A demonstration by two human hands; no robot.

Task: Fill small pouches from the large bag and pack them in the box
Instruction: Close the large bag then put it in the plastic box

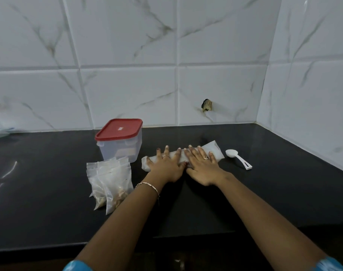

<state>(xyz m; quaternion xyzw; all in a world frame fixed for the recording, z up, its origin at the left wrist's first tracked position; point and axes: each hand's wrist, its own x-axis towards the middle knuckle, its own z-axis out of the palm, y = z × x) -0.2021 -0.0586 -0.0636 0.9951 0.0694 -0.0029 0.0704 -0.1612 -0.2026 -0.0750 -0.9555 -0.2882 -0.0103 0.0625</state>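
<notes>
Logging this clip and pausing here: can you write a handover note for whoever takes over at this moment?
Left hand and right hand: both flat, fingers straight, pressing on the large bag, which lies on the counter.
Small pouches: stacked left of the hands, in front of the box.
Box: red lid on.
Spoon: right of the bag.
Done: some pouches show filling.
Left: open the box and pack the pouches.

Bare black countertop (pixel 49 192) near-left and far-right gives passage. Clear plastic box with red lid (pixel 118 141) blocks far-centre, clear zip pouches (pixel 112 180) just nearer. Rolled white plastic bag (pixel 217 149) spans centre, white plastic spoon (pixel 238 158) just right of it. White tiled wall (pixel 225 85) closes far and right.
</notes>
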